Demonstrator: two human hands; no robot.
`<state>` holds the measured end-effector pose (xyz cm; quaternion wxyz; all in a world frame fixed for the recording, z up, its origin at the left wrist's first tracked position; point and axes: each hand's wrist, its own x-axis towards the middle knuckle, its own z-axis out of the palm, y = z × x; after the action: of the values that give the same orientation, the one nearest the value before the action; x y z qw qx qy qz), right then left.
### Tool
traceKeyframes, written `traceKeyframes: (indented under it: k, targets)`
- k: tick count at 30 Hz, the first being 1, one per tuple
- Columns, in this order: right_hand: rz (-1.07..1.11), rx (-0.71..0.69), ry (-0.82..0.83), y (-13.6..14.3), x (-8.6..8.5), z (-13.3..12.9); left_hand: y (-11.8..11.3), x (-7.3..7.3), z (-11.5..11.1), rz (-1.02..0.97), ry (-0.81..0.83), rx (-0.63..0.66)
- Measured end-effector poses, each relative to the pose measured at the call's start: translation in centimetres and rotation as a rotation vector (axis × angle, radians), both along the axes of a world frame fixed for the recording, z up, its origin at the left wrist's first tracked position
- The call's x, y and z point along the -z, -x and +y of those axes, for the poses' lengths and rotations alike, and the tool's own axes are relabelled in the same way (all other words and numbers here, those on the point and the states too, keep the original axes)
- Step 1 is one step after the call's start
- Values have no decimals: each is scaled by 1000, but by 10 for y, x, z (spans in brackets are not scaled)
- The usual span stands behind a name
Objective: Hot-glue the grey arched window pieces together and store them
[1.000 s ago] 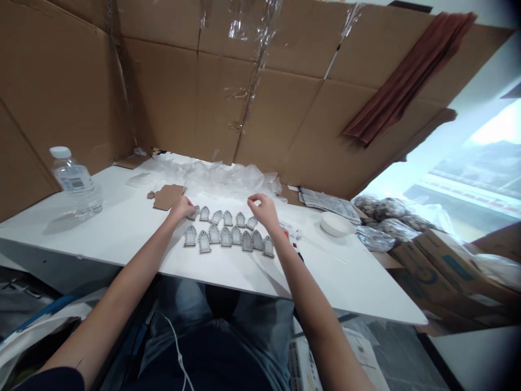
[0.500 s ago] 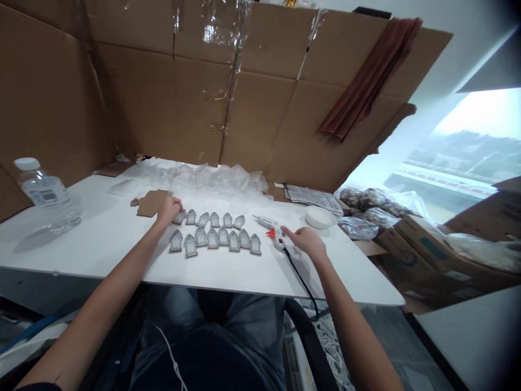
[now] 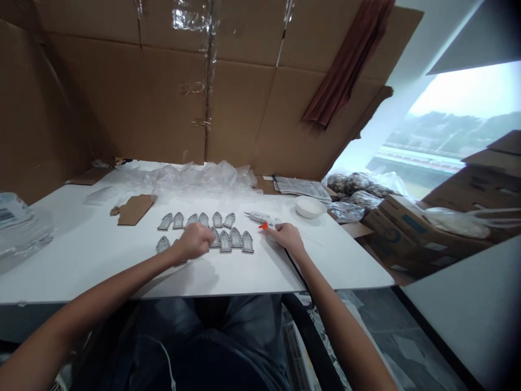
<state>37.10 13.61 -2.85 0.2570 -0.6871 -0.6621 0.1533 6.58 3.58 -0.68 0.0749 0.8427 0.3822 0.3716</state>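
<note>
Two rows of small grey arch-shaped pieces (image 3: 220, 220) lie on the white table (image 3: 101, 255). My left hand (image 3: 194, 242) rests curled over the front row and hides some of those pieces; whether it grips one I cannot tell. My right hand (image 3: 287, 237) is closed around the handle of a white glue gun (image 3: 262, 219) with an orange trigger, which lies just right of the rows with its nozzle pointing left. Its black cord runs off the table's front edge.
A brown cardboard piece (image 3: 134, 209) lies left of the rows. Crumpled clear plastic (image 3: 195, 176) sits behind them. A white bowl (image 3: 310, 206) and papers (image 3: 299, 187) are at the right, a water bottle (image 3: 16, 222) at the far left. Cardboard walls (image 3: 163, 98) surround the table; boxes (image 3: 411, 228) stand at right.
My left hand has moved from the back row's left end to the front row. My right hand left the pieces, reached right and closed on the glue gun. The view shifted right.
</note>
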Motion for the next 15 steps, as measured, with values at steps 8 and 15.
traceKeyframes:
  k: [8,15]
  targets:
    - [755,-223,75,-27,4,-12,-56,39,-20,555,-465,178]
    - [817,-187,114,-37,-5,-20,-62,42,-22,539,-316,85]
